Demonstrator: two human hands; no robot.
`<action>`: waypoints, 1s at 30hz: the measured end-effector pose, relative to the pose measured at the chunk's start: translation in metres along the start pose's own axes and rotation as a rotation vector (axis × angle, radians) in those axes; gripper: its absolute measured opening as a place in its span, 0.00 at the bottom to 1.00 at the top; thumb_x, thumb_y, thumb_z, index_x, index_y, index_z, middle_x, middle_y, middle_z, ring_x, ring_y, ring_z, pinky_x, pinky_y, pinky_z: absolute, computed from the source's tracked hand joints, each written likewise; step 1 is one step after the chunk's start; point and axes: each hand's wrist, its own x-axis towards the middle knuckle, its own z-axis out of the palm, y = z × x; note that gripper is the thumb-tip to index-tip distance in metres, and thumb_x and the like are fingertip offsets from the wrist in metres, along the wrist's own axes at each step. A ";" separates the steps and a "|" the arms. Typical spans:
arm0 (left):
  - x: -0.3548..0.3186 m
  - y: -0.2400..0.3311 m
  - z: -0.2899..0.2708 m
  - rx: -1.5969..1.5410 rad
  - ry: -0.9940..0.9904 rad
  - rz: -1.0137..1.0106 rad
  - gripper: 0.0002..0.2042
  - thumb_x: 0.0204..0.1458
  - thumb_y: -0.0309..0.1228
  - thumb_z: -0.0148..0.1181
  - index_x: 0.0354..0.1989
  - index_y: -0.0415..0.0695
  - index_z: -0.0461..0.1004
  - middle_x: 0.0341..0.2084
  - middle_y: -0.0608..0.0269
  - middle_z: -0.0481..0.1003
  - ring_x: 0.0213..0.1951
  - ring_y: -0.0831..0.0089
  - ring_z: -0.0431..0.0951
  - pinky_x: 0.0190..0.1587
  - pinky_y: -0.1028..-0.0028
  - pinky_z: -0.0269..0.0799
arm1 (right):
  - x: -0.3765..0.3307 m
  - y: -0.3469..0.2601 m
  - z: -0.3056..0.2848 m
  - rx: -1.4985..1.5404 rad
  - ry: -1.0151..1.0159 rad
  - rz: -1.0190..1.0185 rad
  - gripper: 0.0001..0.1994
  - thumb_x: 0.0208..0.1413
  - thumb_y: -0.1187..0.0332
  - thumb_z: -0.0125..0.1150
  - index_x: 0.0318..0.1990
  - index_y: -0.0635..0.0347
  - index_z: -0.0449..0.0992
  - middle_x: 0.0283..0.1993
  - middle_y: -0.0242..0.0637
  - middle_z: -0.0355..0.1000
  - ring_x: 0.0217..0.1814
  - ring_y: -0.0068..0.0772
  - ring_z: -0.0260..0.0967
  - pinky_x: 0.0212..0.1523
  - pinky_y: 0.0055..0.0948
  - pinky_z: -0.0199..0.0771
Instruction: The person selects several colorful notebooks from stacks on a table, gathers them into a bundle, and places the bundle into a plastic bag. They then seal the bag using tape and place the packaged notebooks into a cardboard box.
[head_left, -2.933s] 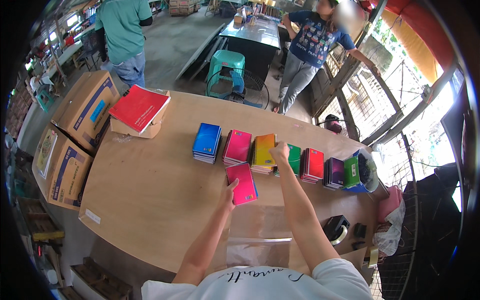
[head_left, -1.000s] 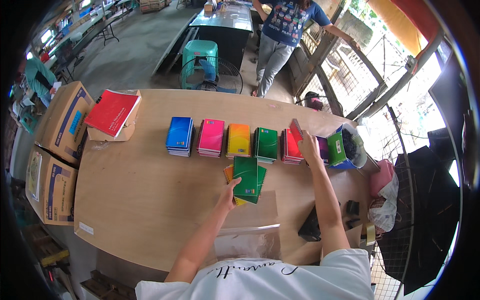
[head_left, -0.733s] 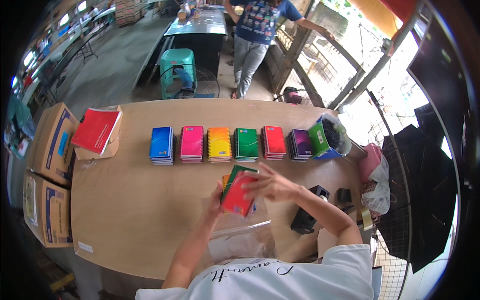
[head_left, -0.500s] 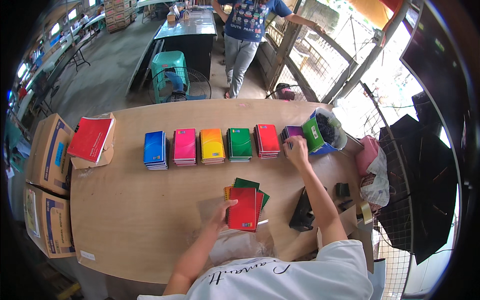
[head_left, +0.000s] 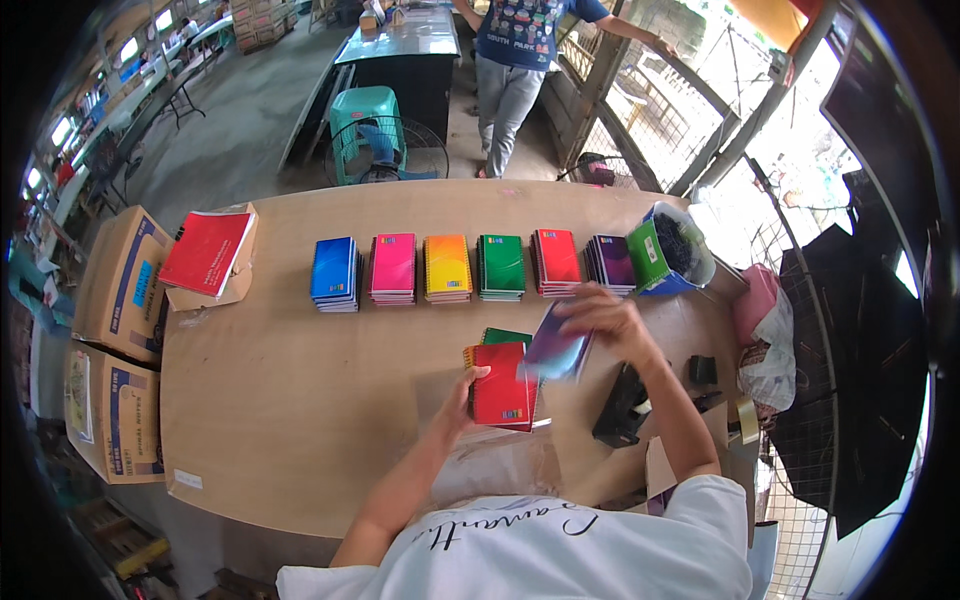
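Note:
My left hand [head_left: 460, 400] grips a small fanned bundle of spiral notebooks, with a red notebook [head_left: 502, 385] on top and green and yellow ones showing behind it. In my right hand [head_left: 610, 320] is a purple notebook [head_left: 556, 345], blurred by motion, at the right edge of that bundle. Beyond my hands stands a row of notebook stacks: blue [head_left: 335, 270], pink [head_left: 393, 265], yellow [head_left: 447, 265], green [head_left: 500, 265], red [head_left: 556, 258] and purple [head_left: 614, 262]. Clear plastic sheets [head_left: 490, 465] lie under and in front of the bundle.
Beside the purple stack is a green-and-blue box [head_left: 650, 255] with dark contents. A black tape dispenser [head_left: 620, 410] sits right of my hands. Cartons [head_left: 130, 290] and a red book [head_left: 207, 252] occupy the left end. Across the table are a fan [head_left: 388, 150] and a standing person [head_left: 510, 70].
My right hand has come back from the purple stack toward the bundle, bringing a purple notebook. My left hand still grips the bundle. The whole view has shifted slightly.

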 end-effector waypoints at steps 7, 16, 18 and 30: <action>-0.055 -0.023 0.041 0.244 -0.152 -0.046 0.27 0.46 0.36 0.64 0.54 0.39 0.66 0.45 0.56 0.74 0.44 0.65 0.77 0.50 0.65 0.74 | -0.061 -0.082 0.065 -0.487 -0.353 0.050 0.34 0.35 0.78 0.62 0.55 0.34 0.74 0.73 0.31 0.47 0.75 0.42 0.42 0.70 0.60 0.35; -0.148 -0.039 0.133 1.678 -0.812 0.625 0.34 0.30 0.28 0.72 0.53 0.58 0.69 0.54 0.66 0.69 0.61 0.60 0.65 0.65 0.50 0.50 | -0.210 -0.095 0.122 2.010 -0.106 1.037 0.34 0.56 0.50 0.55 0.67 0.55 0.55 0.64 0.52 0.59 0.62 0.50 0.63 0.62 0.53 0.62; -0.166 -0.055 0.142 1.816 -0.823 0.776 0.34 0.30 0.29 0.72 0.52 0.64 0.69 0.59 0.69 0.64 0.64 0.59 0.59 0.66 0.45 0.42 | -0.235 -0.105 0.133 1.938 -0.042 1.095 0.35 0.54 0.51 0.59 0.65 0.57 0.56 0.62 0.51 0.62 0.60 0.49 0.65 0.60 0.54 0.65; -0.155 -0.070 -0.048 2.298 0.366 0.416 0.47 0.40 0.57 0.64 0.69 0.53 0.50 0.67 0.55 0.47 0.69 0.52 0.44 0.66 0.40 0.35 | -0.269 -0.107 0.156 1.327 0.403 0.997 0.33 0.43 0.71 0.70 0.59 0.57 0.63 0.52 0.35 0.69 0.54 0.30 0.68 0.54 0.33 0.69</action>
